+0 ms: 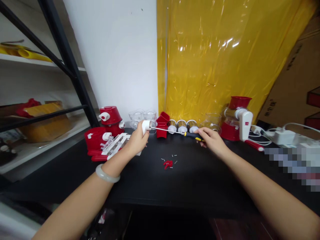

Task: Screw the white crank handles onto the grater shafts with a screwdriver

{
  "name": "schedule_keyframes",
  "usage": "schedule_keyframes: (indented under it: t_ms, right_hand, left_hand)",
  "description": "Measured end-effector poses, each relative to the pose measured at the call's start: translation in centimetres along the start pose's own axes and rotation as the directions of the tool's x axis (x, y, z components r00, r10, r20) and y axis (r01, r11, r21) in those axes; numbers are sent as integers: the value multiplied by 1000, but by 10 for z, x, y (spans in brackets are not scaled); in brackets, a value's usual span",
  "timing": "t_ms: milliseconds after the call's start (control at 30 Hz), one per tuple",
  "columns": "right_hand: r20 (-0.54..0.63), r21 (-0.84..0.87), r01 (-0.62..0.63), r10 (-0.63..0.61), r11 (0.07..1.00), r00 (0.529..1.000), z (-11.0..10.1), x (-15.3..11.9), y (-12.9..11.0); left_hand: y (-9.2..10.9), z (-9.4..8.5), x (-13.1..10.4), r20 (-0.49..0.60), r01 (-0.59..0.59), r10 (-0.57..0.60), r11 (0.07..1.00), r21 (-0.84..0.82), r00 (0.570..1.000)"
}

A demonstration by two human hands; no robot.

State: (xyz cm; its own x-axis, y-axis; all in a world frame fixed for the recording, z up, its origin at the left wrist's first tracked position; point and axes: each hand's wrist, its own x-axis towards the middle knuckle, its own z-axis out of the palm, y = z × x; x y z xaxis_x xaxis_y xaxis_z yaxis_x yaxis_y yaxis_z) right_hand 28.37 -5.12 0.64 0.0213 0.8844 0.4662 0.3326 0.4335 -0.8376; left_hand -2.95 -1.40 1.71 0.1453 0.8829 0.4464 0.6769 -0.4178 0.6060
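My left hand (138,140) is closed around a white plastic part (145,126) with a round collar, held above the black table. In my right hand (212,140) is a screwdriver (192,135) with a black and yellow handle, gripped by the fingertips. Its long metal shaft runs level to the left, and the tip meets the collar of the white part; whether it sits on a screw is too small to tell. Below and between the hands lie small red plastic pieces (168,164) with several loose screws (175,162) around them. My palm hides the rest of the white part.
Red housings (110,115) and white-and-red handle parts (116,146) stand at left. Behind are clear cups (136,115), a red chute (163,125) and metal grater drums (182,126). An assembled red-and-white grater (231,128) stands right, near cables and a white adapter (284,136). A black table (200,186) supports everything.
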Motion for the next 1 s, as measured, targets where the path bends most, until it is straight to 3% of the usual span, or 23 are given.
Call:
schedule_keyframes:
  t_ms: [67,133,200,267,500,733,867,1000]
  right_hand:
    - [106,195,-261,244,946,964,2,3,3]
    - [153,260,-393,364,882,919,1,5,5]
    - [151,224,-428,403,876,903,-2,5,6]
    - [116,135,-395,381,909,917,-6,6,9]
    - [-13,-97,-184,184,978,983,-10,10,24]
    - [-66,-391,1,-29,920,997,-9,3,5]
    - [-104,-502,203,-291,841,951,-7,-3,-4]
    - [-92,-611,396,-559,685,824,-7,-5,-2]
  left_hand:
    - [2,1,-2,-46,-77,82,993,94,996]
    - [4,3,-4,-71,-147,162,974,173,984]
    - [6,7,-6,-86,-199,220,959,203,972]
    - [7,11,-8,-83,-224,244,954,199,966]
    - [14,9,-11,-22,-152,159,971,184,987]
    - [17,-3,-10,19,-136,136,965,223,991]
    - [12,-5,-8,77,-104,89,968,228,993]
    - [9,-7,-7,128,-48,26,984,169,991]
